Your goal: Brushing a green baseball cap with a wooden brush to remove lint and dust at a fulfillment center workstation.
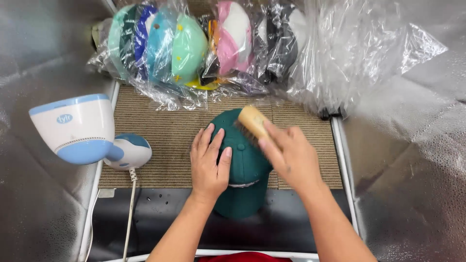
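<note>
A dark green cap (246,167) lies on a ribbed beige mat (155,121), with its brim toward me over the black front strip. My left hand (208,162) rests flat on the cap's left side, fingers spread. My right hand (289,153) grips a wooden brush (251,122) and presses its bristles against the cap's upper right crown.
A white and blue handheld steamer (80,128) lies at the left with its cord (130,208) trailing toward me. Several caps in clear plastic bags (194,46) line the back. Crinkled clear plastic (359,53) is heaped at the back right. Silver foil walls flank both sides.
</note>
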